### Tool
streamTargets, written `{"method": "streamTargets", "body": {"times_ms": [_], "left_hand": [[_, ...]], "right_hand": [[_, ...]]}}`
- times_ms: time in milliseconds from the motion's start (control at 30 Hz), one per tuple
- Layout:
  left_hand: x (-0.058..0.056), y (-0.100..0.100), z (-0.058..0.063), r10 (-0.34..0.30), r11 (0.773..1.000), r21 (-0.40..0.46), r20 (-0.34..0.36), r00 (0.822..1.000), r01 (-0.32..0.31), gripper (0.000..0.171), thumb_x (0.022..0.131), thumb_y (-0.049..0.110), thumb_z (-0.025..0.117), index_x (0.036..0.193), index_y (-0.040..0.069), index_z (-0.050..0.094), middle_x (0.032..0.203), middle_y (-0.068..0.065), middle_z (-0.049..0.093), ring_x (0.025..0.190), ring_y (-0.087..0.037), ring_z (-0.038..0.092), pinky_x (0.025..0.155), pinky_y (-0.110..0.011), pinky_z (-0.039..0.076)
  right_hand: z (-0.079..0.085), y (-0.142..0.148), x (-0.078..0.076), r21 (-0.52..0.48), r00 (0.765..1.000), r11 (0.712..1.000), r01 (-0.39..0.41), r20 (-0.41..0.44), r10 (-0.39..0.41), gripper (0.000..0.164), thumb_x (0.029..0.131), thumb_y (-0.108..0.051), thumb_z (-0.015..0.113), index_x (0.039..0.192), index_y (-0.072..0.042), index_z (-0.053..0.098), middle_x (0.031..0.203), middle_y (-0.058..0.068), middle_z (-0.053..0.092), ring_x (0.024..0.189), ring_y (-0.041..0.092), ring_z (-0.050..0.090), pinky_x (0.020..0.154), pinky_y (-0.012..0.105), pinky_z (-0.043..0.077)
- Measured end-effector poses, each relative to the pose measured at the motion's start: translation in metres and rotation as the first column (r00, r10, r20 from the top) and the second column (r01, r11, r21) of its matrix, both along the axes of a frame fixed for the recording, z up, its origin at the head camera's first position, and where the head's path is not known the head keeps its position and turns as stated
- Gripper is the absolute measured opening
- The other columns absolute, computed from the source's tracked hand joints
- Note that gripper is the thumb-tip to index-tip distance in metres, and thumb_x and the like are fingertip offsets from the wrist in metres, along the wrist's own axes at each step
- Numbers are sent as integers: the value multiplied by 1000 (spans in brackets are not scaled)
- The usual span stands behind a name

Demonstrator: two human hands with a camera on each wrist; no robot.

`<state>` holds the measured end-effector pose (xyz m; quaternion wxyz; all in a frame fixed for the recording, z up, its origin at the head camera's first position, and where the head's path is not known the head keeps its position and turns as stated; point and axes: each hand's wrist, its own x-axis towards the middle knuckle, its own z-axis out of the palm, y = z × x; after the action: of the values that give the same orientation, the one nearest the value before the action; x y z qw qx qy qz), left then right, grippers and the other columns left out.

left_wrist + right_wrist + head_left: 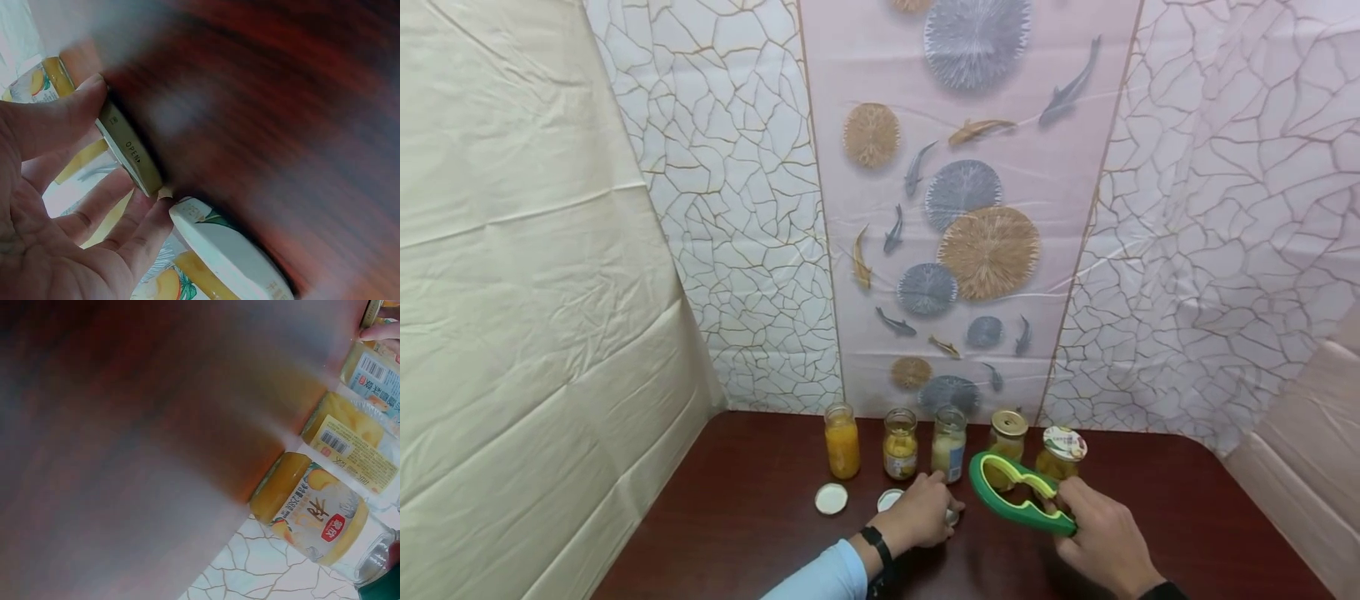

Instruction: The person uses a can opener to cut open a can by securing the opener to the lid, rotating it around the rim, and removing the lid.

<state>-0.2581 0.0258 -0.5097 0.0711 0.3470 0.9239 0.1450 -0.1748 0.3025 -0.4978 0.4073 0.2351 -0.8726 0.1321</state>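
Observation:
My left hand (920,510) is low over the table in front of the jars. Its thumb and fingers pinch a gold jar lid (131,150) by the rim, as the left wrist view shows; in the head view the hand covers most of it. A white lid (889,499) lies just beside that hand. My right hand (1108,533) grips a green jar opener (1022,496) by its handle end, held above the table. Behind the opener stand a jar with a gold lid (1009,423) and a jar with a white patterned lid (1064,443).
Three lidless jars stand along the back: an orange jar (842,447), a jar of yellow fruit (900,450) and a pale jar (949,446). Another white lid (831,498) lies in front of the orange one. Fabric hangs behind the dark red table (722,508).

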Motion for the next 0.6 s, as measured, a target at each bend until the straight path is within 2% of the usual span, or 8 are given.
{"method": "streamTargets", "body": {"times_ms": [200,400,600], "left_hand": [[0,1,0,-2,1000,4,15,1000,2,40,84,19,86,123,25,76,115,2,68,95,-15,53,81,-27,47],[0,3,-2,69,998,-3,32,997,-69,50,85,22,85,133,23,70,122,-5,64,106,-22,60,84,-30,54],[2,-1,-8,102,994,46,32,994,-103,62,83,30,87,138,15,64,121,-8,63,102,-18,61,82,-30,56]], "right_hand": [[5,-3,-1,7,1000,1000,-9,11,9,30,59,-8,66,79,-24,49,77,-15,41,61,2,34,54,15,28],[7,-7,-2,5,1000,1000,-19,9,19,27,66,-10,68,78,-25,49,76,-15,42,61,2,34,54,15,28],[7,-9,-2,-2,1000,1000,-11,5,11,26,71,-14,72,77,-25,49,73,-16,42,60,2,33,53,16,28]]}}
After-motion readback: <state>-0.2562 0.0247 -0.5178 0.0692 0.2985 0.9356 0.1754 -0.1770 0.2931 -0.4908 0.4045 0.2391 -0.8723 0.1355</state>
